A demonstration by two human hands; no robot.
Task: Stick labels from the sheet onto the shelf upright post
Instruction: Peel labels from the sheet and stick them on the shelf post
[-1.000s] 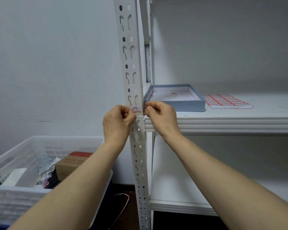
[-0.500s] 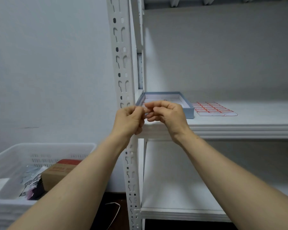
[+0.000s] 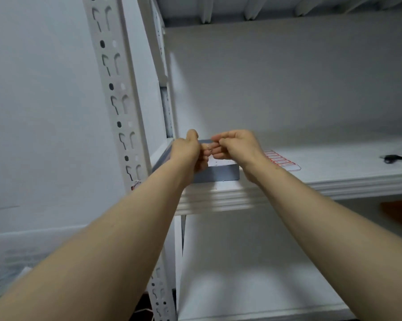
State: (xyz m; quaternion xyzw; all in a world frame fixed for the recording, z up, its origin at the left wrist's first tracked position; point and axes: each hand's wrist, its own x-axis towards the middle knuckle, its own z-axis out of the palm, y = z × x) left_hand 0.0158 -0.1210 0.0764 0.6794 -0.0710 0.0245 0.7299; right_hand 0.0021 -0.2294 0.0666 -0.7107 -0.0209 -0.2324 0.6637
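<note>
The white slotted upright post [image 3: 123, 100] rises at the left, and a red-and-white label [image 3: 135, 184] sticks to it just above my left forearm. The label sheet [image 3: 281, 159], with red-bordered labels, lies flat on the shelf board [image 3: 218, 198] to the right of my hands. My left hand [image 3: 190, 154] and my right hand [image 3: 237, 147] are raised over a shallow blue box [image 3: 218, 173]. Both have curled fingers, and their fingertips meet on a tiny pale scrap [image 3: 208, 147]. The scrap is too small to identify.
Black scissors [image 3: 394, 158] lie on the shelf at the far right. An orange-brown object [image 3: 399, 214] shows under the shelf at the right edge. A white basket [image 3: 10, 251] stands blurred at the lower left. The lower shelf board [image 3: 241, 286] spans below.
Both hands left the post, where they were pressing the label, and moved right and up over the blue box with fingertips together. The view tilted upward and closer.
</note>
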